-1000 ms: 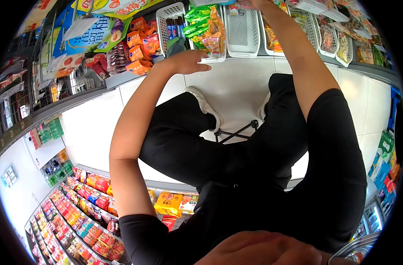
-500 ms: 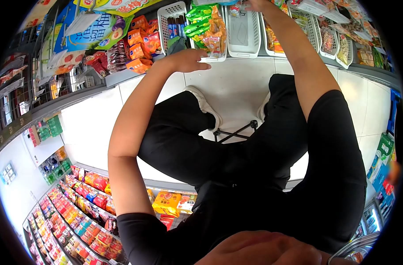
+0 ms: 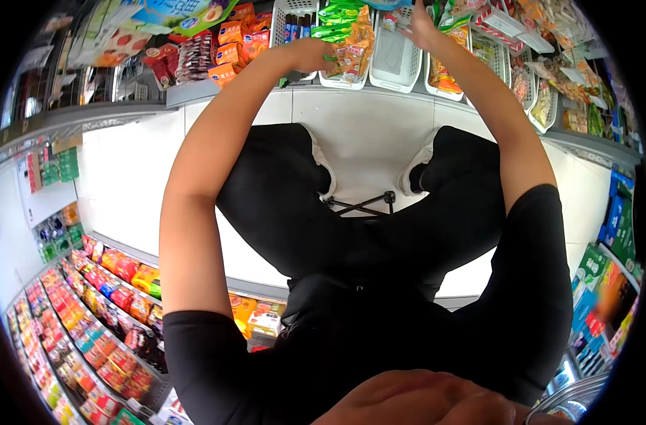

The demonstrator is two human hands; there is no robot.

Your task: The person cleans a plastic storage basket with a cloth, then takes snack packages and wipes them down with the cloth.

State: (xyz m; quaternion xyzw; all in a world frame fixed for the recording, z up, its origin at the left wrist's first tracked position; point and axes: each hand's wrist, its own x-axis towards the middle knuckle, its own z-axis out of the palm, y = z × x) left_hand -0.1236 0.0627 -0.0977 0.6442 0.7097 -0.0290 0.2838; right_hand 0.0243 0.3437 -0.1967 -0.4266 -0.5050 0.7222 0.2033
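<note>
My left hand (image 3: 311, 55) is at the front of a white basket of orange snack packets (image 3: 355, 53) and green packets (image 3: 337, 30); its fingers are too unclear to read. Just left of it, dark blue sticks (image 3: 294, 28) stand in another white basket. My right hand (image 3: 422, 30) is over the right edge of a mostly bare white basket (image 3: 396, 64), with finger and thumb apart and nothing visible between them. Beside it on the right, a basket holds orange packets (image 3: 443, 76).
Orange packets (image 3: 231, 53) and dark red packets (image 3: 194, 60) lie on the shelf at left. Clear bags (image 3: 542, 103) fill baskets at right. Below are my black-clad legs, white shoes and a folding stool frame (image 3: 365, 204). Snack shelves (image 3: 117, 304) stand at lower left.
The view has shifted and turned slightly. My left hand has moved up from the basket's front rim onto its packets. My right hand has come lower into view, fingers apart, and my legs have spread wider.
</note>
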